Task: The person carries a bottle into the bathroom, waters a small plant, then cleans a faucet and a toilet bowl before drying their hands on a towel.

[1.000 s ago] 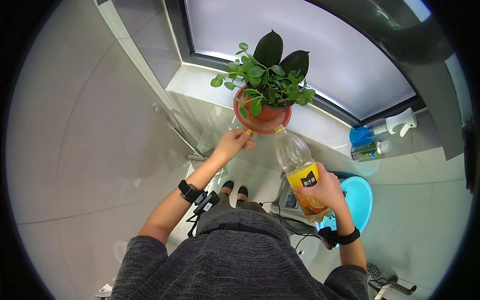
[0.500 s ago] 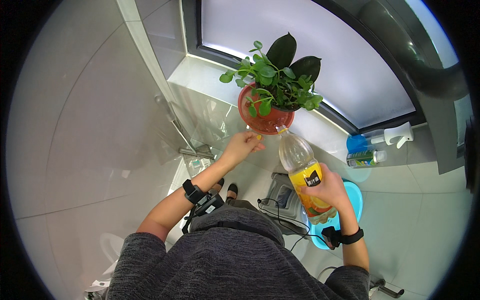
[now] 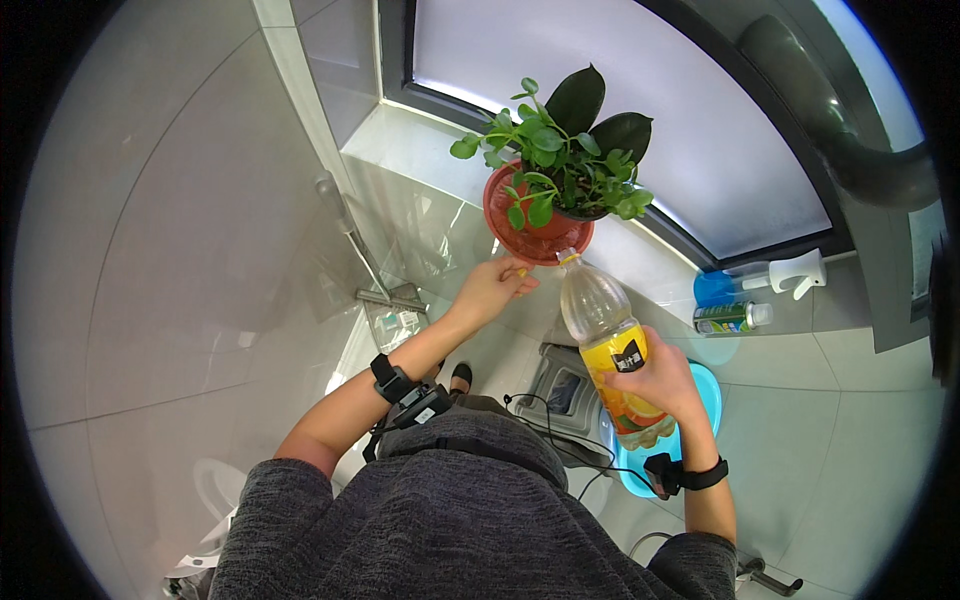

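My right hand [image 3: 655, 375] grips a large clear plastic bottle [image 3: 597, 308] with a yellow-and-orange label. The bottle is tilted, its uncapped mouth at the near rim of a red-brown plant saucer [image 3: 530, 248]. Some clear liquid shows inside it. My left hand [image 3: 492, 290] is just below the saucer, its fingers closed on a small yellow bottle cap [image 3: 521, 271]. A leafy green potted plant [image 3: 565, 165] stands on the saucer, its leaves hiding most of the pot. The saucer's floor looks wet and shiny.
The saucer sits on a white window ledge [image 3: 415, 150]. To the right lie a spray bottle [image 3: 745, 280] with blue liquid and a green can [image 3: 732, 318]. A squeegee-like pole [image 3: 355, 235] leans at left. Below are a grey step stool [image 3: 565, 390] and a blue basin [image 3: 706, 400].
The view has shifted slightly, moving the plant a little right in the picture. The bottle's mouth stays by the saucer rim, and the left hand is slightly closer to it.
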A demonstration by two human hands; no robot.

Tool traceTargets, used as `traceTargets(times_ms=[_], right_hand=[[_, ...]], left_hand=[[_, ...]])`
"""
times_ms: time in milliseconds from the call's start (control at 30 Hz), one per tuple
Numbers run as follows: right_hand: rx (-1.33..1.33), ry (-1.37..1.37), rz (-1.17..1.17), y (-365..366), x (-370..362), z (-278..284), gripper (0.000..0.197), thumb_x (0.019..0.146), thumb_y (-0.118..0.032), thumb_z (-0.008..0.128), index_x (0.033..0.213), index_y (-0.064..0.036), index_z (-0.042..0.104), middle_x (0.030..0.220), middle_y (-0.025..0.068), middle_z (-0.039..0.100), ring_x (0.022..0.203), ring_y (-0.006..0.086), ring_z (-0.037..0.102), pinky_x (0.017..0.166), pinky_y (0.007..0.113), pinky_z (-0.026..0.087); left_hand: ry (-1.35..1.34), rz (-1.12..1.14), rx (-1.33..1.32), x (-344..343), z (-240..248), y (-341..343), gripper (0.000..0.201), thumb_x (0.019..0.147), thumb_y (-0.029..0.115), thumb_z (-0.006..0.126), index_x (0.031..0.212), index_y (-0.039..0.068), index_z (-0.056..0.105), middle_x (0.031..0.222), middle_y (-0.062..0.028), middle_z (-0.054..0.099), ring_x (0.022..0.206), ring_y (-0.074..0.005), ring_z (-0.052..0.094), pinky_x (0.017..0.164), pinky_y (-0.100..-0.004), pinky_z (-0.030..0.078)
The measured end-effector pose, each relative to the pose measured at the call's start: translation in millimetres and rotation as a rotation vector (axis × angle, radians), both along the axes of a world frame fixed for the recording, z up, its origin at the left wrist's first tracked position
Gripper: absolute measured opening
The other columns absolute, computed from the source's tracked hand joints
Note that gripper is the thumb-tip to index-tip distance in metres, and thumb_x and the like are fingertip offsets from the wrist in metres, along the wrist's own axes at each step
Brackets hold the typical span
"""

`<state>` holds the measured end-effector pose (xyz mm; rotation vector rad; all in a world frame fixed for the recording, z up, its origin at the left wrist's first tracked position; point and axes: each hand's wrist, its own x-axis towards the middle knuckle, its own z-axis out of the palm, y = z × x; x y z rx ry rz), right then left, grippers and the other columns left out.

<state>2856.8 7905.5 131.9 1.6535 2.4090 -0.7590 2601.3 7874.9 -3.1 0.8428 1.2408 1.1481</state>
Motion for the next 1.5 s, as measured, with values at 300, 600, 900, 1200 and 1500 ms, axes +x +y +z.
traceTargets(times_ms=[300, 600, 900, 1200, 1500], right_hand=[[-0.02, 0.007, -0.006, 1, -1, 3, 0.075, 0.057, -0.039, 0.079, 0.114, 0.0027, 0.054, 0.09, 0.0193, 0.067, 0.083, 0.0327, 0.066, 0.076, 0.037, 0.051], [0.02, 0.012, 0.016, 6, 4, 1, 0.072, 0.054, -0.047, 0.076, 0.105, -0.0005, 0.056, 0.084, 0.02, 0.066, 0.081, 0.0374, 0.065, 0.073, 0.042, 0.051], [0.097, -0.011, 0.101, 17, 11, 1, 0.075, 0.054, -0.051, 0.077, 0.104, -0.0002, 0.055, 0.079, 0.0206, 0.066, 0.076, 0.0388, 0.064, 0.069, 0.043, 0.051], [0.123, 0.009, 0.11, 19, 12, -3, 0.077, 0.054, -0.051, 0.077, 0.107, -0.0001, 0.054, 0.08, 0.0206, 0.066, 0.076, 0.039, 0.064, 0.07, 0.043, 0.051], [0.061, 0.223, -0.038, 7, 19, -34, 0.079, 0.057, -0.043, 0.077, 0.121, -0.005, 0.049, 0.091, 0.0184, 0.067, 0.085, 0.0352, 0.065, 0.076, 0.04, 0.051]], left_hand=[[-0.014, -0.003, 0.0, 4, -1, 2, 0.032, 0.094, 0.009, 0.041, 0.122, -0.003, 0.05, 0.107, -0.0113, 0.064, 0.096, -0.0151, 0.062, 0.086, -0.0267, 0.047], [0.0, 0.007, 0.001, 6, -4, 2, 0.032, 0.093, 0.008, 0.041, 0.123, -0.004, 0.05, 0.107, -0.0109, 0.063, 0.094, -0.015, 0.062, 0.086, -0.0265, 0.047], [-0.036, 0.034, 0.012, 10, 1, 0, 0.032, 0.094, 0.008, 0.041, 0.122, -0.005, 0.05, 0.107, -0.0117, 0.064, 0.093, -0.0148, 0.061, 0.085, -0.0264, 0.047], [-0.021, 0.04, 0.007, 9, -1, -1, 0.032, 0.094, 0.01, 0.042, 0.122, -0.003, 0.05, 0.106, -0.0111, 0.064, 0.093, -0.0147, 0.061, 0.085, -0.0262, 0.047], [0.041, 0.04, -0.003, 8, 2, -2, 0.033, 0.094, 0.013, 0.044, 0.12, -0.005, 0.053, 0.102, -0.0108, 0.066, 0.088, -0.0139, 0.062, 0.082, -0.0261, 0.049]])
